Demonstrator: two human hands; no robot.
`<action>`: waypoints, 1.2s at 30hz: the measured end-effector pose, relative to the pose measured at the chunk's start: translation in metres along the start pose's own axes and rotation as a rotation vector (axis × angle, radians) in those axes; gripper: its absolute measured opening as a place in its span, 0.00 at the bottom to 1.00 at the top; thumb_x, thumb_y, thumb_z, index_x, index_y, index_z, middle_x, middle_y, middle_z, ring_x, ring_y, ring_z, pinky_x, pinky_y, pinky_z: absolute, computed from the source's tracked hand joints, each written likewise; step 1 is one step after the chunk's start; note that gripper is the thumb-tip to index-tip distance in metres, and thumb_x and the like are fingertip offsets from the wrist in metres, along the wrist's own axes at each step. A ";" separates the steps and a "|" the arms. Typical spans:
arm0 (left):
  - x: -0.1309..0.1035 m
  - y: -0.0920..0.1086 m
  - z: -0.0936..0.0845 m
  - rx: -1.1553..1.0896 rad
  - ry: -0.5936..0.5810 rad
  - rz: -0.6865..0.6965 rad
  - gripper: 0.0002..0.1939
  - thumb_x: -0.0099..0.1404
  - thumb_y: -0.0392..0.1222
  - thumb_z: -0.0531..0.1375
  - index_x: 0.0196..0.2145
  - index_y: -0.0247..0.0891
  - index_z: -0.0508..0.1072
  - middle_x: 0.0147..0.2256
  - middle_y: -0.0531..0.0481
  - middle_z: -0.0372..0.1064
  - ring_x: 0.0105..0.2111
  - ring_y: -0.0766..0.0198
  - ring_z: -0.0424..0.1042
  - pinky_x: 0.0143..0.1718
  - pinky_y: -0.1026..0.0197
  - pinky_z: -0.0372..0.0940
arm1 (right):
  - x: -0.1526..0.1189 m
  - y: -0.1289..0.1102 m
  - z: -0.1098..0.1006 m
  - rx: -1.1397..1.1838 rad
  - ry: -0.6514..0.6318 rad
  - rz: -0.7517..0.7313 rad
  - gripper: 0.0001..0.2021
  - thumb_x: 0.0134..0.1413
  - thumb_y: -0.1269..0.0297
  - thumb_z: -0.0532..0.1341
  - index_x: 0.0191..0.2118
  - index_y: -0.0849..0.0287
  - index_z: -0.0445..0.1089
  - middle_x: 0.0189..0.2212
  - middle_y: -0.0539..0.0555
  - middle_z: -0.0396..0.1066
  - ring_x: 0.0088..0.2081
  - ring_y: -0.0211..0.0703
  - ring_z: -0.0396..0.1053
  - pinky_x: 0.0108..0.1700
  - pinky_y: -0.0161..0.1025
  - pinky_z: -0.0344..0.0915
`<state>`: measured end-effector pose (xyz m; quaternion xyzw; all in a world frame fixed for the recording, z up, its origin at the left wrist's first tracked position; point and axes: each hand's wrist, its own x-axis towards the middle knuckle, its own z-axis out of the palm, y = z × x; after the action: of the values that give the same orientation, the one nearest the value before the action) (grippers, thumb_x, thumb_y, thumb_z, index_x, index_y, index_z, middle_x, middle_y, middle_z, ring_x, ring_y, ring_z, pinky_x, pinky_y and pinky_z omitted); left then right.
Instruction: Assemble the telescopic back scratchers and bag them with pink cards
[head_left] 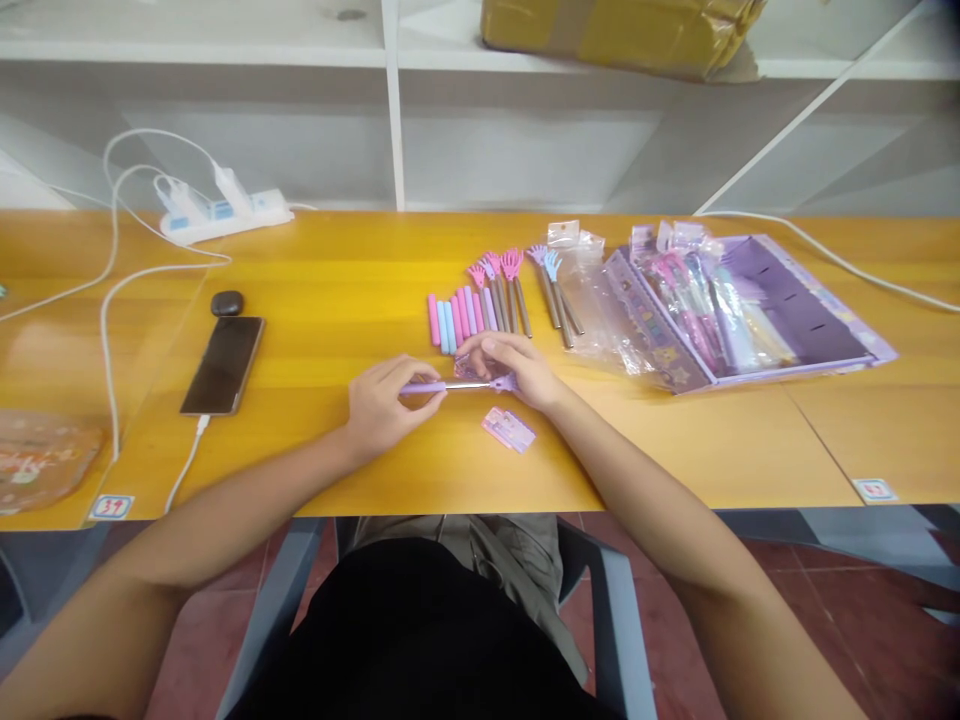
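My left hand [394, 405] pinches the purple handle of a small back scratcher [466, 385] with a metal rod. At its other end my right hand [517, 368] is closed around the purple hand-shaped head, whose fingers partly show. Just behind my hands lies a row of pink, blue and purple handle sleeves [457, 315]. Beyond it are metal rods with pink claw heads [511, 265], and to the right, rods with purple and blue heads [553, 265]. Printed cards [508, 429] rest on the table in front of my right hand. Another card is partly hidden behind my fingers.
At the right a purple display box [810, 300] holds packaged back scratchers, with clear plastic bags [600, 300] beside it. On the left are a phone [223, 366] on a cable, a black earbud case [227, 303] and a power strip [229, 215]. A taped carton [622, 35] sits on the shelf.
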<state>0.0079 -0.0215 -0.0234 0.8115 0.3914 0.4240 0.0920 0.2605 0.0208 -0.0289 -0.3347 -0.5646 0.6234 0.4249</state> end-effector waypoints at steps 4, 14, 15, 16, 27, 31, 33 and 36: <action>-0.001 0.000 0.002 -0.017 0.006 0.021 0.05 0.71 0.42 0.70 0.41 0.42 0.77 0.38 0.52 0.83 0.38 0.63 0.82 0.42 0.59 0.73 | -0.001 0.000 0.001 0.016 -0.020 0.039 0.24 0.64 0.40 0.69 0.46 0.58 0.83 0.26 0.49 0.67 0.28 0.40 0.67 0.21 0.33 0.60; -0.002 0.002 0.004 -0.018 0.019 0.048 0.04 0.70 0.40 0.70 0.40 0.41 0.78 0.38 0.51 0.83 0.38 0.64 0.82 0.41 0.62 0.72 | -0.002 0.000 0.004 -0.013 -0.074 0.002 0.22 0.66 0.44 0.66 0.48 0.61 0.82 0.27 0.50 0.71 0.29 0.40 0.70 0.20 0.32 0.64; -0.002 0.002 0.004 -0.018 0.017 0.040 0.04 0.70 0.40 0.70 0.40 0.41 0.78 0.38 0.51 0.83 0.38 0.64 0.82 0.41 0.62 0.72 | -0.003 0.000 0.004 -0.021 -0.077 -0.004 0.22 0.67 0.44 0.66 0.48 0.60 0.82 0.27 0.50 0.71 0.29 0.40 0.70 0.21 0.32 0.64; -0.002 0.002 0.004 -0.016 0.014 0.033 0.04 0.70 0.40 0.70 0.40 0.41 0.78 0.38 0.51 0.83 0.38 0.64 0.82 0.41 0.61 0.72 | -0.003 0.000 0.004 -0.029 -0.078 -0.010 0.22 0.67 0.44 0.66 0.48 0.60 0.83 0.27 0.50 0.71 0.29 0.40 0.71 0.22 0.33 0.65; -0.001 0.005 0.001 0.006 0.021 0.087 0.04 0.70 0.39 0.71 0.40 0.41 0.79 0.37 0.52 0.83 0.36 0.65 0.82 0.40 0.62 0.73 | -0.002 0.004 0.005 -0.076 -0.090 -0.049 0.21 0.70 0.46 0.64 0.49 0.61 0.82 0.28 0.49 0.73 0.25 0.37 0.69 0.24 0.35 0.65; -0.002 0.007 0.000 0.019 0.026 0.123 0.03 0.71 0.39 0.71 0.39 0.42 0.80 0.37 0.52 0.84 0.36 0.65 0.82 0.39 0.62 0.74 | -0.004 0.005 0.005 -0.105 -0.098 -0.097 0.20 0.72 0.48 0.63 0.50 0.60 0.82 0.28 0.49 0.73 0.25 0.36 0.68 0.25 0.34 0.64; -0.002 0.006 -0.001 0.014 0.029 0.146 0.03 0.71 0.39 0.70 0.38 0.42 0.80 0.37 0.52 0.84 0.36 0.65 0.83 0.39 0.62 0.74 | -0.006 0.004 0.007 -0.128 -0.103 -0.124 0.19 0.72 0.48 0.63 0.50 0.60 0.82 0.28 0.49 0.73 0.27 0.37 0.69 0.27 0.35 0.65; 0.000 0.001 0.000 -0.020 0.039 0.169 0.03 0.71 0.38 0.70 0.38 0.43 0.80 0.37 0.52 0.84 0.36 0.65 0.83 0.39 0.62 0.75 | -0.006 -0.001 0.008 -0.141 -0.099 -0.121 0.20 0.72 0.47 0.63 0.50 0.60 0.81 0.29 0.49 0.72 0.29 0.38 0.69 0.30 0.35 0.66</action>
<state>0.0085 -0.0226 -0.0227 0.8322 0.3192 0.4499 0.0561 0.2565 0.0119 -0.0268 -0.2979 -0.6466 0.5711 0.4088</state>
